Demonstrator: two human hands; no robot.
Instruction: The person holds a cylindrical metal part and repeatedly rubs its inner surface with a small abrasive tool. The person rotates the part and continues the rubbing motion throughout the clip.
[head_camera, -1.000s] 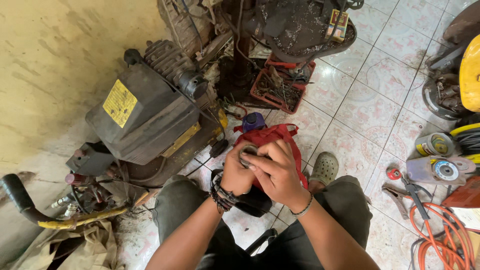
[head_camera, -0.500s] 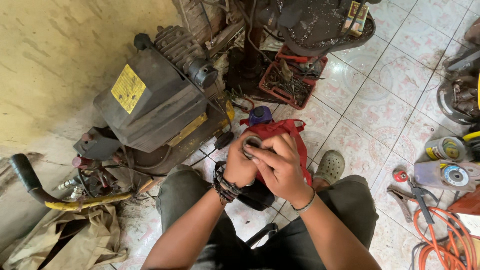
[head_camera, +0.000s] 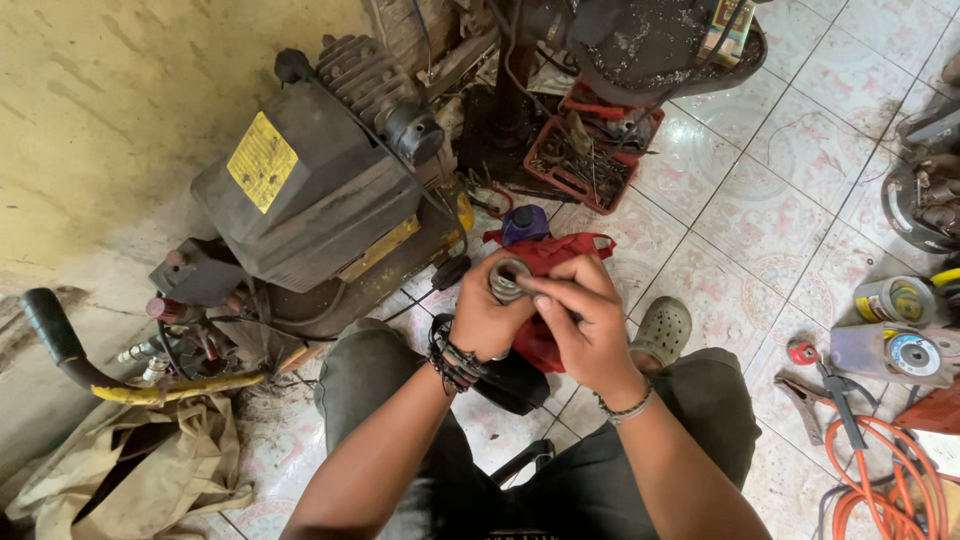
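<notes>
Left hand (head_camera: 487, 318) is wrapped around a round metal ring part (head_camera: 507, 281), gripping it from the left and below, just above centre of the frame. We see its open bore facing up toward the camera, so its axis runs roughly along our line of sight and tips slightly to the upper right.

Right hand (head_camera: 582, 325) comes in from the right, touching the ring. Its fingers (head_camera: 548, 287) are curled and pinched against the ring's right rim; whether they grip the rim itself or some small piece against it, we cannot tell. Both hands are in contact with the ring. The left carries it; the right works at its edge.

Pose: both forearms rise from the lower edge of the frame and converge at the ring, wrists bent inward, a dark bracelet on each. Hands sit above our knees.

Behind the hands lies a red cloth (head_camera: 552, 262), partly hidden. A dark compressor with a yellow label (head_camera: 310, 190) fills the upper left. A red tray of small hardware (head_camera: 590, 150) sits at upper centre. An orange hose (head_camera: 885, 480) coils at lower right, on the tiled floor (head_camera: 760, 210).
</notes>
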